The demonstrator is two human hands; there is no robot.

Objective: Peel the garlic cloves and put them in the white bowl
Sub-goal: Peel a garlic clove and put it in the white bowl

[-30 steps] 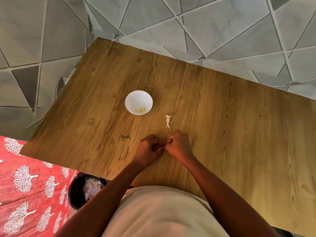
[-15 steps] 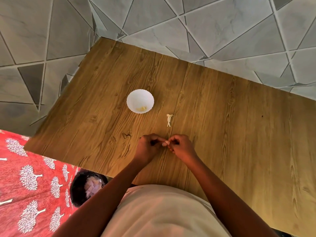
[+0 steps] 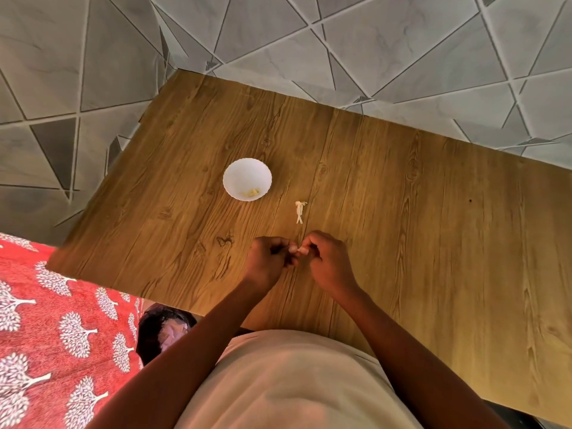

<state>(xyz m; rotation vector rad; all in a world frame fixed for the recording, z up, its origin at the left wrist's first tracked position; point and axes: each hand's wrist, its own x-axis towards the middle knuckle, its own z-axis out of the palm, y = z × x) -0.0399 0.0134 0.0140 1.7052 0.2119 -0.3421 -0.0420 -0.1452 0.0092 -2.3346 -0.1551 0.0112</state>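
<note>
The left hand (image 3: 267, 258) and right hand (image 3: 325, 263) meet over the grainy wooden table (image 3: 433, 243), fingers curled, both pinching one small pale garlic clove (image 3: 301, 249) between their tips. Just past the grip lies a thin, papery white peel (image 3: 299, 211). Farther off, up and left of the grip, sits the round, smooth white bowl (image 3: 247, 178) with small yellowish bits inside
</note>
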